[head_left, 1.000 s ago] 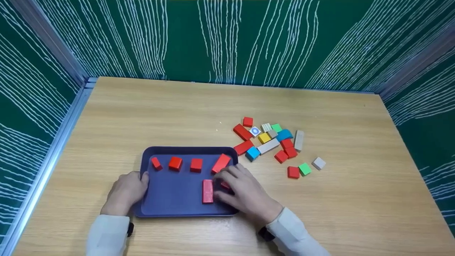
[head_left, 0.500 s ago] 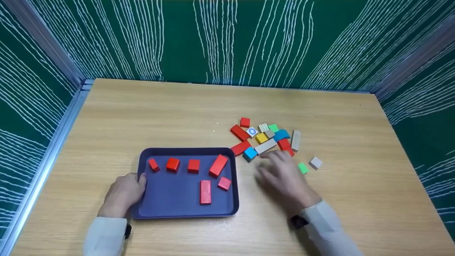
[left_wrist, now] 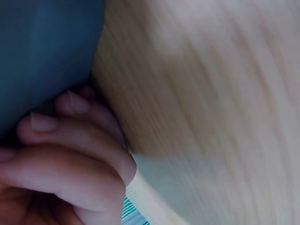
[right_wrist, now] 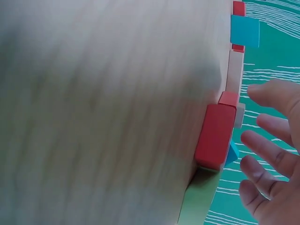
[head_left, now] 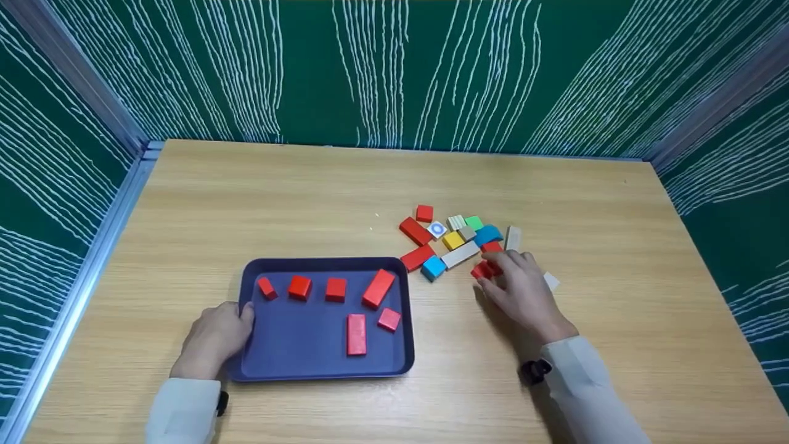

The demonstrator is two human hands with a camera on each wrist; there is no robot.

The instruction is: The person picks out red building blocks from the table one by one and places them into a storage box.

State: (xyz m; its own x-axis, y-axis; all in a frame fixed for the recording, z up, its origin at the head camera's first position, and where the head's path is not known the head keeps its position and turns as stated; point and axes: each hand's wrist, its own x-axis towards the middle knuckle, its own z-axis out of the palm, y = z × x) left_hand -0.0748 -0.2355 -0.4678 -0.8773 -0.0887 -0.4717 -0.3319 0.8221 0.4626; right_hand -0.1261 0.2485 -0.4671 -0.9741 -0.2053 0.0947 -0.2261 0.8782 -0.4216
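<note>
From the head view, I can see the left hand (head_left: 216, 336) gripping the tray (head_left: 302, 345) by its left edge, thumb over the rim; six red blocks (head_left: 356, 335) lie inside. Only the left wrist view shows the curled fingers (left_wrist: 70, 145) against the tray's outside. The right hand (head_left: 527, 296) is among the loose blocks (head_left: 453, 240) on the table (head_left: 277, 197), right of the tray. Its own wrist view shows relaxed, parted fingers holding nothing, plus a green block (right_wrist: 199, 201) hidden from above.
</note>
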